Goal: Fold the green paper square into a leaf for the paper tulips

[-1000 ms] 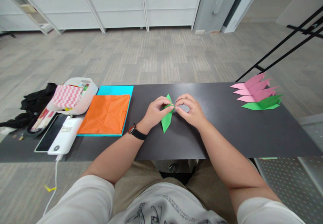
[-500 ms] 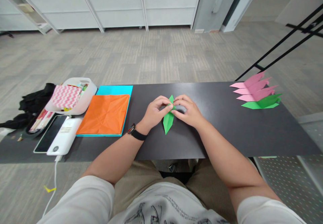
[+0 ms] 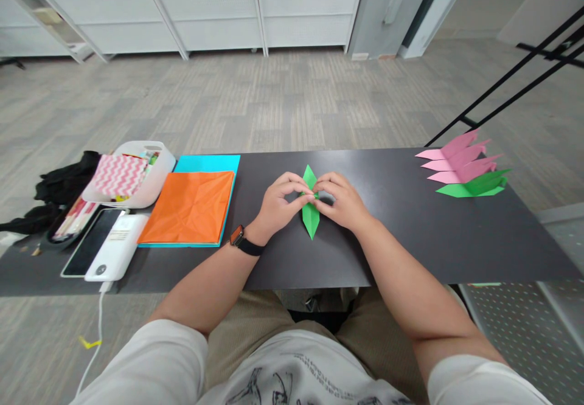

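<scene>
Between my two hands is a folded piece of green origami paper point(image 3: 311, 219), long and pointed at its far and near ends. My left hand point(image 3: 281, 201) pinches its middle from the left, thumb and fingertips together; a dark watch is on that wrist. From the other side my right hand point(image 3: 341, 199) pinches the same middle part. The fingertips of both hands nearly meet and cover the centre folds. At the table's right stand folded pink paper figures point(image 3: 460, 159) in a row, with a green paper figure point(image 3: 474, 185) at the near end.
On the left, orange paper point(image 3: 187, 207) lies over blue sheets point(image 3: 207, 162). Beside it are a white power bank point(image 3: 116, 247) with a cable, a phone point(image 3: 93, 241), a white basket point(image 3: 157, 177) of supplies and a black cloth point(image 3: 68, 177). All rest on a dark table point(image 3: 392, 235).
The green paper has turned so that its near point swings right and it lies straighter. Its far point shows more beyond my fingers. Both hands stay in nearly the same place.
</scene>
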A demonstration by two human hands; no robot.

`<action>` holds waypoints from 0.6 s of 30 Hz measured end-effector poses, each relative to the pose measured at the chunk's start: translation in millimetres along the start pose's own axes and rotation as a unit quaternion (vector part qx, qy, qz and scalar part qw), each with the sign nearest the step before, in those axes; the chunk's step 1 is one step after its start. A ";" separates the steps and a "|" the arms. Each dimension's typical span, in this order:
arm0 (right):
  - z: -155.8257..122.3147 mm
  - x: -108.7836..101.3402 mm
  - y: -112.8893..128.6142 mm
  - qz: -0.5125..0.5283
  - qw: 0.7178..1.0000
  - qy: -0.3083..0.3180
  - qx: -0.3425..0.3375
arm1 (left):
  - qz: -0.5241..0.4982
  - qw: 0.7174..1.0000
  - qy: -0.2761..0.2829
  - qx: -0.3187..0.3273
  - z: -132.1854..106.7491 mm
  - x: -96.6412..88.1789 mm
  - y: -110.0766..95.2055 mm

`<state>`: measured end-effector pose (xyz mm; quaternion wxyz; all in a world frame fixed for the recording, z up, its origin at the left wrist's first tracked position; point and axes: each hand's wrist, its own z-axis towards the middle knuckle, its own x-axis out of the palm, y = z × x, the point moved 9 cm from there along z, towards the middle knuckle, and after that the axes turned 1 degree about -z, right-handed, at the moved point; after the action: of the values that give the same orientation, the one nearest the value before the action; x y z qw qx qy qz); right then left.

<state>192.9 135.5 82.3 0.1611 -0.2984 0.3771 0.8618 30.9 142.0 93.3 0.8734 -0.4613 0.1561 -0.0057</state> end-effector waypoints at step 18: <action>-6.0 14.0 -24.8 -0.042 0.998 0.030 0.019 | 0.039 0.999 0.011 0.036 -2.9 3.4 -6.7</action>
<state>196.9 148.2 56.4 0.1915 -0.3369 0.3848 0.8377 34.2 135.3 96.4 0.8874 -0.4225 0.1835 0.0176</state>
